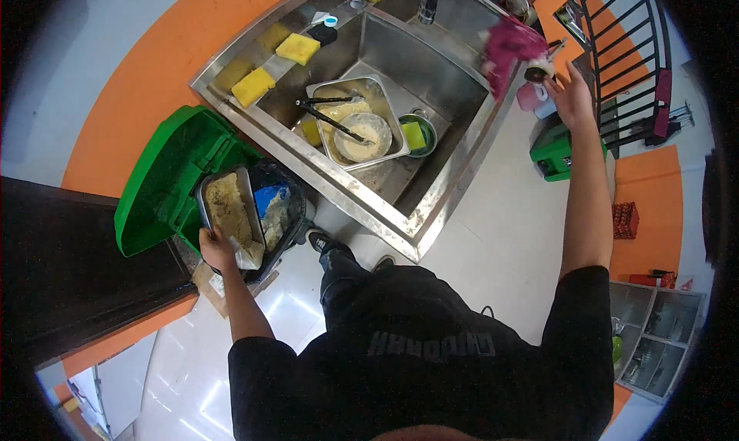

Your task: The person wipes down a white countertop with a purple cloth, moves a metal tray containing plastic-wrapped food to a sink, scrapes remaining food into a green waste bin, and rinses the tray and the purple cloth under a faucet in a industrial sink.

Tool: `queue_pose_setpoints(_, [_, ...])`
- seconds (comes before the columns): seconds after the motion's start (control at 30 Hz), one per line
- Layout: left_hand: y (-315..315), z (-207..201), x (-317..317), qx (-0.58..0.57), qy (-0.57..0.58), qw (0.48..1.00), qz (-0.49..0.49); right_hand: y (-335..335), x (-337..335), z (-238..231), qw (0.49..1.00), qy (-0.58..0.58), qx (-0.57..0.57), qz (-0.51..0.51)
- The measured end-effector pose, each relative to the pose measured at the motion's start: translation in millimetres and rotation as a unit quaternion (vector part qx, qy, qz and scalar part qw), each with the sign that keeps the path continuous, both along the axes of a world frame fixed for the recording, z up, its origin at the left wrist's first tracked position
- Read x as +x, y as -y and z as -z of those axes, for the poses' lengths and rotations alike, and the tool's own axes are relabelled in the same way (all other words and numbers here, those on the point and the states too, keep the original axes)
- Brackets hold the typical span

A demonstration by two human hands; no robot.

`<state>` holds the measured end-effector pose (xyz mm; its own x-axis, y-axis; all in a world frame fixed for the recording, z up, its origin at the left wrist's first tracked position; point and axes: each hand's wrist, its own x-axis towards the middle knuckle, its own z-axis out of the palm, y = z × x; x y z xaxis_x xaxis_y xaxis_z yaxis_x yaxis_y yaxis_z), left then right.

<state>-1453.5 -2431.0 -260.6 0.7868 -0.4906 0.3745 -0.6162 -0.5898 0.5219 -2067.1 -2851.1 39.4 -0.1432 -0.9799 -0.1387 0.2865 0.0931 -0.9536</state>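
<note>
On the left, my left hand [216,250] is closed on the rim of a metal pan [251,213] tilted over a bin. Pale yellow, crusted food residue [225,202] coats the inside of the pan. The bin's green lid [165,175] stands raised, and a black liner [291,224] shows around blue packaging [271,201] and pale waste. Far to the right, my right hand [573,102] is raised beyond the sink, fingers apart. Closest to its thumb is a round, dark-ended object [536,74] beside a maroon cloth [512,46]; whether they touch, I cannot tell.
Inside the steel sink [389,52] stands a second metal pan [346,164] holding a bowl [363,137] and black-handled tongs [327,117]. Beside it is a round container [428,142] with a green sponge [412,136]. Yellow sponges [298,49] lie on the ledge. A black rack [627,48] stands right.
</note>
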Motion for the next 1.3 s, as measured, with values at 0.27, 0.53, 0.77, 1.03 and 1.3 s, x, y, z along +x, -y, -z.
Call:
queue_pose_setpoints(0.27, [-21, 1, 0, -0.070, 0.098, 0.992, 0.023, -70, 163, 69, 0.940, -0.157, 0.050, -0.300])
queue_pose_setpoints(0.53, [-8, -15, -1, -0.002, 0.101, 0.992, 0.071, -201, 383, 167, 0.745, -0.357, -0.281, -0.488])
queue_pose_setpoints(0.77, [-18, -15, -4, -0.079, 0.148, 0.964, 0.207, -200, 486, 194, 0.542, -0.434, -0.503, -0.514])
queue_pose_setpoints(1.03, [-24, 57, -6, 0.143, -0.122, 0.980, 0.062, -255, 508, 308, 0.522, -0.498, -0.408, -0.559])
queue_pose_setpoints(1.3, [-55, 55, -51, 0.006, -0.129, 0.981, -0.143, -246, 519, 318, 0.555, -0.508, -0.328, -0.571])
